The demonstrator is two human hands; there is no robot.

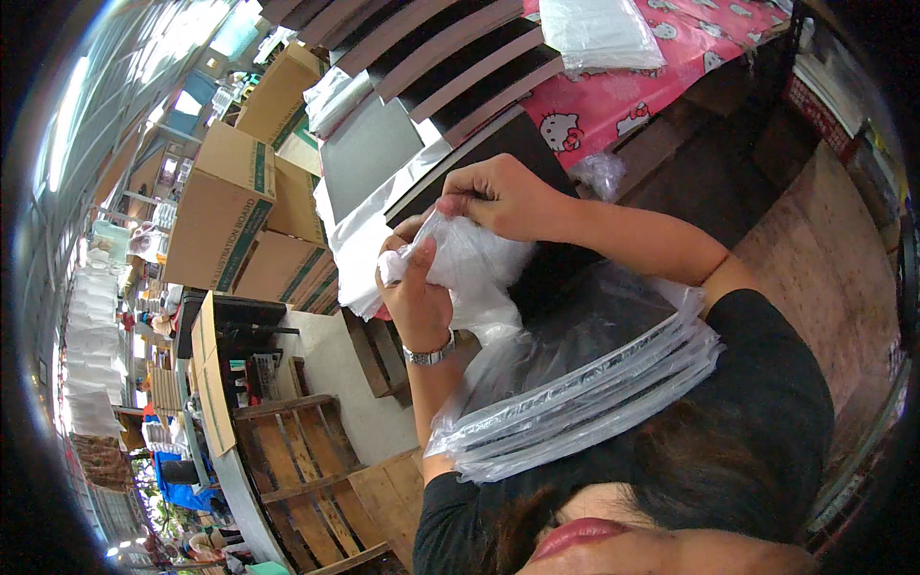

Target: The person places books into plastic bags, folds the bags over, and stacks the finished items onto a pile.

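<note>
A clear plastic bag (484,259) is bunched up between my two hands in front of my chest. My left hand (419,292), with a silver watch on its wrist, pinches the bag's crumpled edge between thumb and fingers. Just above and to the right, my right hand (503,196) has its fingers curled closed on the same gathered edge. From there the film spreads toward me, and a layered bundle of clear plastic bags (585,383) lies across my upper arms and chest. Beyond my hands sits a black flat board (489,158) on white sheeting.
Stacked black boards (460,57) stand at the far side. A pink patterned cloth (613,96) carries a pack of clear plastic (599,34). Cardboard boxes (220,201) are piled at the left, above a wooden pallet (297,470) on the floor.
</note>
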